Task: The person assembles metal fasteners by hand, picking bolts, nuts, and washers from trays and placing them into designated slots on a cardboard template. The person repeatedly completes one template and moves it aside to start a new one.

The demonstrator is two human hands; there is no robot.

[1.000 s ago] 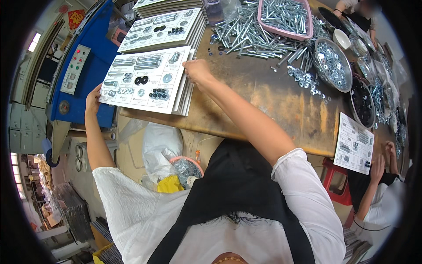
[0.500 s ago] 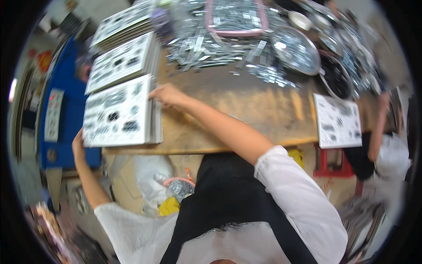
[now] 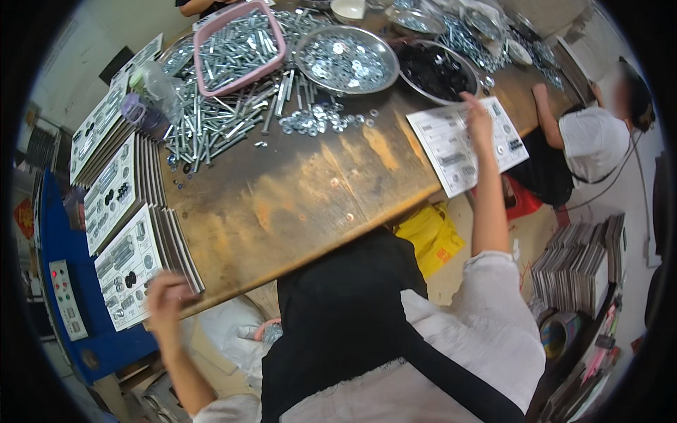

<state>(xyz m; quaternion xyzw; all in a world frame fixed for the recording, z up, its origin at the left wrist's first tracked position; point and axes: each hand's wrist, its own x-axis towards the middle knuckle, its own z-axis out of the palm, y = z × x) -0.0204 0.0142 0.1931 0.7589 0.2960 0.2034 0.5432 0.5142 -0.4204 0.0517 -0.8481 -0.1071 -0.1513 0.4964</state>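
Spanning the table point(image 3: 282, 218), head view: two bare hands, well apart, both nearer the person than the pink basket point(image 3: 243, 84).
Right hand point(image 3: 479, 125): right of the basket, over the loose card; the blurred fingertips end near the bowl point(image 3: 415, 89) of black parts point(image 3: 436, 69), and whether they pinch anything cannot be told.
Loose card point(image 3: 444, 137): right of the basket and nearer the person, printed face up, partly past the table edge.
Left hand point(image 3: 168, 296): left of the basket and nearer the person, at the near card stack point(image 3: 127, 264); too blurred to tell spread from pinching.
Other card stacks point(image 3: 109, 194): in a row with the near one, left of the basket, printed faces up.
Bolts point(image 3: 204, 130): in the basket and heaped beside it.
Washers point(image 3: 345, 60): in a round dish point(image 3: 348, 92) just right of the basket.
Co-worker point(image 3: 596, 141): far right of the basket, white shirt.
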